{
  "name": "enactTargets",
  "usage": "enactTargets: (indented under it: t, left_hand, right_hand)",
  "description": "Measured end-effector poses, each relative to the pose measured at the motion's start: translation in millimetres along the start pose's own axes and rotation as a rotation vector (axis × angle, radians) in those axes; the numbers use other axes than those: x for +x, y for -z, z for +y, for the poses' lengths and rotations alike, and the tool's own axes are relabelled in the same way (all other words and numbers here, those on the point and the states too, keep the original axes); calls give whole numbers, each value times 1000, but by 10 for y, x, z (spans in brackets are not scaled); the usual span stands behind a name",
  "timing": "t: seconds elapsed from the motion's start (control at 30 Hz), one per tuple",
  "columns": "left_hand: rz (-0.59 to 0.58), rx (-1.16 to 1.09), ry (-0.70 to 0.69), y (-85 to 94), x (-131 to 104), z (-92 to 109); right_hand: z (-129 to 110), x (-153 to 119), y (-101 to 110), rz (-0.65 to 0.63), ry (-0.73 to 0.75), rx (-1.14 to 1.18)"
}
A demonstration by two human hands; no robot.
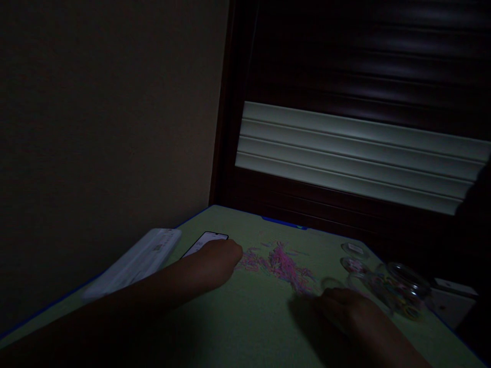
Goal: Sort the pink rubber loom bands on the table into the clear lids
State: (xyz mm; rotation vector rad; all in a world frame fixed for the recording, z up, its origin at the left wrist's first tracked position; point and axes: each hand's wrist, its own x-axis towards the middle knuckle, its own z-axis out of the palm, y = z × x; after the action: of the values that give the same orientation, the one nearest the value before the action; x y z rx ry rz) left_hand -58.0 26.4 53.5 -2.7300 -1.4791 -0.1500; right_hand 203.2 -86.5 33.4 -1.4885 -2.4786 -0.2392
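A loose heap of small pink and purple loops, which look like rubber bands (286, 266), lies spread over the pale green tabletop (245, 327). At the heap's left end is my left hand (224, 258), its fingers curled in and mostly hidden behind the back of the hand. My right hand (343, 309) is low over the table at the heap's near right end, fingers bent together and dim. Whatever either hand may hold is too dark or hidden to make out. A clear round rim (332, 282) shows just behind the right hand's fingers.
A phone (205, 241) with a lit screen lies behind my left hand, beside a long white box (134, 263). On the right are a clear jar (406, 291) of coloured bands and small clear round containers (355, 249). A wall (115, 128) borders the left side.
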Motion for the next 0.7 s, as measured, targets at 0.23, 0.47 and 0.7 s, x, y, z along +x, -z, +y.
enactTargets:
  t: [0.23,0.47,0.7]
  left_hand:
    - [19,21,-16,-50,8,-28]
    - [20,29,-31,12,-12,29]
    - [53,3,-55,-71,18,-34]
  right_hand:
    - [-69,18,98,-37,-12,-13]
    - [-29,13,69,-49,13,1]
    - [-15,4,35,-4,5,14]
